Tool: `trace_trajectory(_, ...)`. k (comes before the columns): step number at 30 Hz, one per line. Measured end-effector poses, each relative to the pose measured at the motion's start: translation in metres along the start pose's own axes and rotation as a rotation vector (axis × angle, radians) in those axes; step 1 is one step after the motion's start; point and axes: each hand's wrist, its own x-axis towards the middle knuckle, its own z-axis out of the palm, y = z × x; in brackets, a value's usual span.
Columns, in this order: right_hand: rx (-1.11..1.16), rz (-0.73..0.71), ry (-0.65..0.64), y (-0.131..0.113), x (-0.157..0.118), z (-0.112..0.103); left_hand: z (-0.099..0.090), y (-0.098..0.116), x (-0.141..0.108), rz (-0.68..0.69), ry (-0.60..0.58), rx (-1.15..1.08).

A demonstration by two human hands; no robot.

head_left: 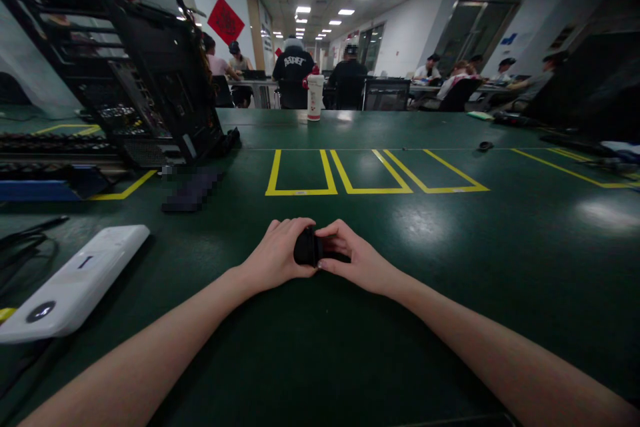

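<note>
A small black rounded object (306, 248) is held between my two hands, low over the green table (425, 333). My left hand (280, 250) wraps round its left side, thumb below and fingers above. On the object's right side, the fingertips and thumb of my right hand (353, 253) pinch its edge. What exactly the object is cannot be made out. Beyond my hands, yellow tape outlines (300, 192) mark the table.
At the left are a white device (80, 280), black cables (25, 247), a blurred dark item (193, 191) and an open black computer case (165, 87). A white cup (315, 99) stands at the far edge. A small black ring (485, 146) lies right. People sit beyond.
</note>
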Motion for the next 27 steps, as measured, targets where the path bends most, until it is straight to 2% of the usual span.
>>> trace_trajectory(5,0.033,-0.008,0.04,-0.0016,0.0019,0.0021,0.0051,-0.0025,0.0005,-0.006,0.045,0.0)
trace_trajectory(12,0.016,0.053,0.033,-0.0013,0.0018,0.001,0.0006,0.0006,0.0005,-0.007,0.013,-0.019)
trace_trajectory(16,0.019,0.007,0.004,-0.0002,-0.0008,0.0005,-0.0015,0.002,0.0002,-0.012,-0.005,-0.015)
trace_trajectory(20,0.03,-0.027,0.049,0.0022,0.001,0.0017,0.0021,-0.0007,0.0001,0.001,0.027,-0.009)
trace_trajectory(27,0.038,0.046,0.073,0.0054,0.0041,0.0011,0.0012,-0.0009,-0.0007,0.005,0.015,-0.015)
